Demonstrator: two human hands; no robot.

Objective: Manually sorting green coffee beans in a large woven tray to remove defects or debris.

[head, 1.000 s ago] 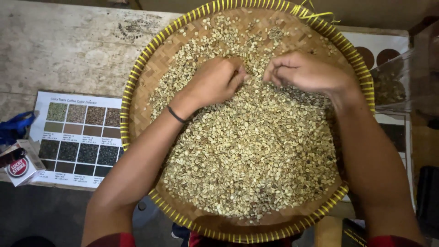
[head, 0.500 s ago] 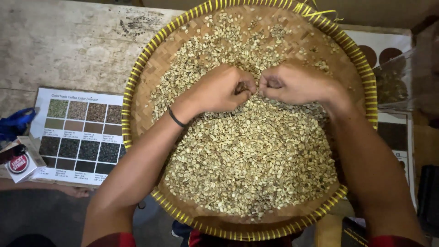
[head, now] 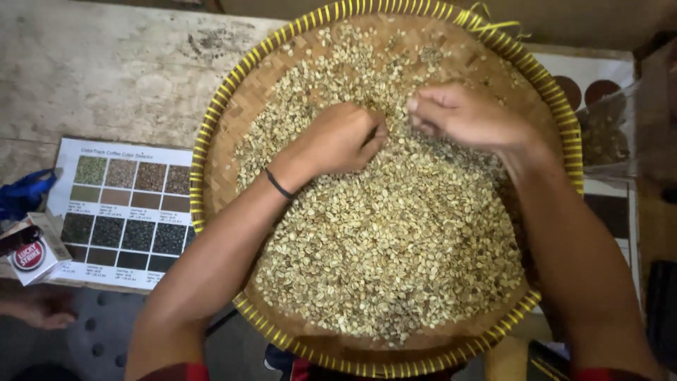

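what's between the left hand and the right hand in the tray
In the head view, only pale green coffee beans fill the narrow gap between the left hand and right hand, lying on the woven tray.

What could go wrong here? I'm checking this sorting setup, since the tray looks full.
The round woven tray overhangs the table toward the person, so leaning on it might tip it. Pale beans lie heaped near that rim and could spill. Left hand and right hand work close together and may scatter beans.

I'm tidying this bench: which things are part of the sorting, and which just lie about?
In use:
left hand
right hand
pale green beans
round woven tray with yellow rim

Lying about:
printed colour chart sheet
small red-and-white carton
blue strap
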